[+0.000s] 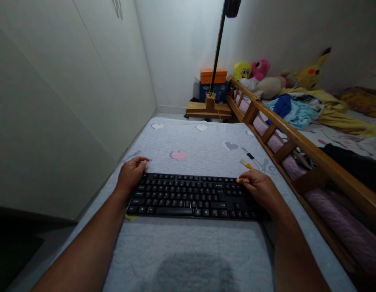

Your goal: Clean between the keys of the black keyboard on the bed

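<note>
A black keyboard [178, 196] lies flat on a grey quilted cover [188, 251]. My left hand [131, 174] is closed beside its far left corner, thumb and fingertips pinched together; what they hold, if anything, cannot be made out. At the far right corner, my right hand [257, 186] pinches a small orange-tan piece [243, 180] just over the keys, and hides part of the number pad. Beyond that hand lie a small brush with a yellow handle [246, 164] and a thin metal tool with a black middle [250, 156].
A wooden bed rail [285, 132] runs along the right, with plush toys [261, 69] and crumpled cloths [297, 109] behind it. White cupboard doors [84, 81] stand on the left. Past the far edge are a wooden stand [209, 106] with a dark pole and an orange box [206, 76].
</note>
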Demonstrator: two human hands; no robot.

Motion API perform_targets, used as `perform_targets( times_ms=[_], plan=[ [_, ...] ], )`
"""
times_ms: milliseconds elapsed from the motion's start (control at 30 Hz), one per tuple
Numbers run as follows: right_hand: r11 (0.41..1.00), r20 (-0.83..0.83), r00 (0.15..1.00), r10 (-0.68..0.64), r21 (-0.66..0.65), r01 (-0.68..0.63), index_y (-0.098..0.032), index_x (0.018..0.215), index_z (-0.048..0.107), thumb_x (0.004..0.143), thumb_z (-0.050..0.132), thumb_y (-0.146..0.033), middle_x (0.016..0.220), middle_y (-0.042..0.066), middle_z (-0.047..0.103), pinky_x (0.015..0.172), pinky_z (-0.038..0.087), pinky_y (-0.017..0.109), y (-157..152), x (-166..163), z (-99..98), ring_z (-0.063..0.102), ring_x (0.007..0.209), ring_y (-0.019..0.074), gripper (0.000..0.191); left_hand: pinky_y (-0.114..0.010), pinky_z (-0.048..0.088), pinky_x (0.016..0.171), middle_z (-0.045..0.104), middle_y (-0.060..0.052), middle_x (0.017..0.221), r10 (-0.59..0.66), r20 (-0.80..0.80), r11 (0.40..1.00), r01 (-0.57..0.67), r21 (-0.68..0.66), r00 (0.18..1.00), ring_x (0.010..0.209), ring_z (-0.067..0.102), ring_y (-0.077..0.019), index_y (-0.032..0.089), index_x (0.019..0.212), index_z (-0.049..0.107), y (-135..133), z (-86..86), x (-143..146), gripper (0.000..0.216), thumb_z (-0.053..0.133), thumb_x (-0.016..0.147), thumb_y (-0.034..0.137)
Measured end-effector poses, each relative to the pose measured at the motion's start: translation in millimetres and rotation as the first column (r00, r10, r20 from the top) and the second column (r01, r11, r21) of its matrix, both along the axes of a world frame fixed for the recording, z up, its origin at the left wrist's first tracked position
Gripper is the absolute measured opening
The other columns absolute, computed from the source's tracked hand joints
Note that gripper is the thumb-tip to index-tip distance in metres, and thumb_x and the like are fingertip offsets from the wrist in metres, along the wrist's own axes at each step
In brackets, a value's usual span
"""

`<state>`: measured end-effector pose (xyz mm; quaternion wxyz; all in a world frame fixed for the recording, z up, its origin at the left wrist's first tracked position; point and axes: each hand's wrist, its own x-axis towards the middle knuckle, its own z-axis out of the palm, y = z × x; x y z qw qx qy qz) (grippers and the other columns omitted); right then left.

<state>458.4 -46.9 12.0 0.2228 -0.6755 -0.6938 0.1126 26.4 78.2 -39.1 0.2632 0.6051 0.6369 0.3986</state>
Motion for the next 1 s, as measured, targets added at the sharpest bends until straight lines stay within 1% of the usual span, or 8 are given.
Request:
perform_targets(
  times_ms=[100, 167, 300, 433, 600, 767, 833, 1000],
  plan=[
    [0.996, -0.049, 0.995, 0.088, -0.029, -0.089, -0.022, 0.085, 0.075, 0.089, 0.058, -0.024, 0.084, 0.004, 0.066, 0.075, 0.045, 0.029, -1.7, -16.7, 3.6, 0.063, 0.08, 0.0178, 0.018, -0.03, 0.041, 0.056, 0.059, 0.001, 0.058, 0.003, -0.006, 1.0, -0.003, -0.004, 1.0, 0.056, 0.056, -0.0196, 0.018, 0.095, 0.073, -0.3, 1.1, 0.7, 0.038, 0.056, 0.075, 0.045],
    [0.989, -0.038, 0.991, 0.13, -0.059, -0.133, -0.022, 0.088, 0.075, 0.09, 0.057, -0.023, 0.088, 0.004, 0.066, 0.076, 0.044, 0.029, -2.3, -27.6, 4.2, 0.063, 0.082, 0.0174, 0.018, -0.03, 0.041, 0.056, 0.059, 0.001, 0.058, 0.006, -0.003, 1.0, -0.007, -0.008, 1.0, 0.056, 0.056, -0.0197, 0.018, 0.094, 0.073, -1.4, 3.0, 2.2, 0.038, 0.056, 0.075, 0.045],
    [0.986, 0.042, 0.989, 0.138, -0.1, -0.134, -0.022, 0.09, 0.075, 0.092, 0.054, -0.022, 0.089, 0.004, 0.064, 0.077, 0.042, 0.028, -2.0, -39.9, 2.3, 0.062, 0.084, 0.017, 0.021, -0.03, 0.041, 0.055, 0.059, 0.0, 0.058, 0.011, -0.002, 1.0, -0.011, -0.013, 1.0, 0.055, 0.056, -0.0197, 0.018, 0.093, 0.073, -4.1, 7.3, 5.4, 0.037, 0.055, 0.075, 0.045],
    [0.978, 0.073, 0.984, 0.161, -0.145, -0.15, -0.023, 0.091, 0.076, 0.092, 0.054, -0.022, 0.09, 0.004, 0.065, 0.075, 0.042, 0.028, -3.0, -39.7, 2.9, 0.062, 0.083, 0.0166, 0.022, -0.03, 0.041, 0.056, 0.06, 0.0, 0.058, 0.005, -0.008, 1.0, -0.005, -0.004, 1.0, 0.055, 0.056, -0.0197, 0.018, 0.093, 0.073, -3.7, 6.5, 4.6, 0.037, 0.056, 0.075, 0.045],
    [0.959, 0.035, 0.975, 0.218, -0.193, -0.207, -0.023, 0.087, 0.076, 0.09, 0.054, -0.019, 0.089, 0.005, 0.066, 0.076, 0.043, 0.028, -8.8, -34.1, 9.2, 0.063, 0.085, 0.0171, 0.023, -0.03, 0.041, 0.057, 0.06, 0.0, 0.059, -0.01, 0.0, 1.0, 0.01, 0.004, 1.0, 0.056, 0.057, -0.0196, 0.017, 0.095, 0.073, -1.7, 2.3, 1.9, 0.038, 0.056, 0.076, 0.045],
    [0.932, 0.0, 0.96, 0.279, -0.242, -0.271, -0.023, 0.081, 0.075, 0.085, 0.055, -0.014, 0.086, 0.003, 0.068, 0.074, 0.042, 0.027, -13.5, -31.6, 15.3, 0.062, 0.082, 0.0163, 0.022, -0.03, 0.041, 0.056, 0.06, 0.0, 0.06, 0.0, -0.019, 1.0, 0.0, 0.005, 1.0, 0.057, 0.056, -0.0201, 0.018, 0.096, 0.073, -2.2, 2.6, 2.1, 0.039, 0.056, 0.076, 0.046],
    [0.943, -0.013, 0.965, 0.261, -0.211, -0.258, -0.022, 0.082, 0.075, 0.086, 0.055, -0.015, 0.086, 0.003, 0.067, 0.074, 0.042, 0.027, -13.4, -32.7, 16.8, 0.062, 0.082, 0.0161, 0.022, -0.03, 0.041, 0.056, 0.06, 0.0, 0.06, -0.003, -0.024, 1.0, 0.003, 0.0, 1.0, 0.057, 0.056, -0.0201, 0.017, 0.096, 0.074, -2.5, 3.5, 2.5, 0.04, 0.055, 0.076, 0.046],
    [0.988, 0.021, 0.991, 0.131, -0.088, -0.129, -0.021, 0.087, 0.074, 0.091, 0.054, -0.023, 0.087, 0.005, 0.064, 0.075, 0.043, 0.028, -7.8, -38.4, 12.7, 0.061, 0.08, 0.0166, 0.021, -0.029, 0.04, 0.056, 0.06, 0.0, 0.059, 0.008, -0.036, 1.0, -0.008, 0.001, 0.999, 0.056, 0.055, -0.0194, 0.016, 0.095, 0.074, -3.4, 5.8, 3.7, 0.041, 0.055, 0.074, 0.047]
  ],
)
